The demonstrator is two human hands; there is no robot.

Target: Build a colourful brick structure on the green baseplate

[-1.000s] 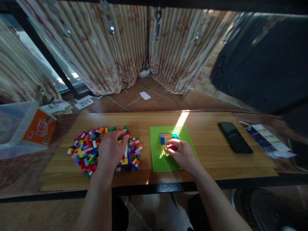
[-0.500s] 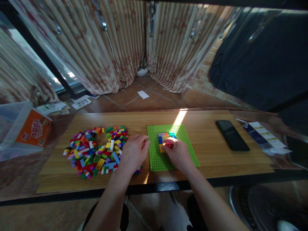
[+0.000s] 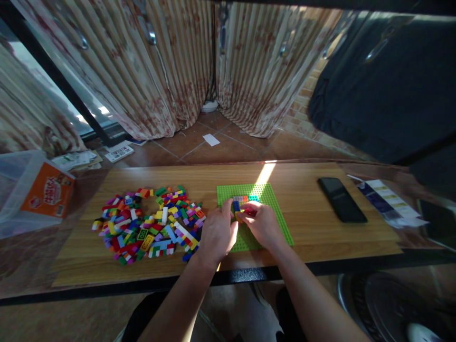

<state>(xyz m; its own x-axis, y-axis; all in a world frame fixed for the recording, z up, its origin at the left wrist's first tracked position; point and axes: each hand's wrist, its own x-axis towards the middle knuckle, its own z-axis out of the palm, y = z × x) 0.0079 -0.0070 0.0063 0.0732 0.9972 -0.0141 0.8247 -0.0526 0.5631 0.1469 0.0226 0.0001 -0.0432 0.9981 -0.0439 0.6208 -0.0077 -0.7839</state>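
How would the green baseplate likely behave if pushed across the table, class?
The green baseplate lies flat, so it should slide rather than roll or tip. It looks thin, so probably light and slightly bendy. The bricks on it would likely ride along.

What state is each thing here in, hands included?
Green baseplate: flat on the wooden table, partly sunlit
Left hand: thumb and forefinger apart, over the baseplate
Right hand: fingertips closed on a red piece
Placed bricks: on the baseplate, partly hidden by hands
Loose bricks: spread in a jumble
Phone: lying flat, screen dark
Curtains: hanging down
White paper: lying on the floor
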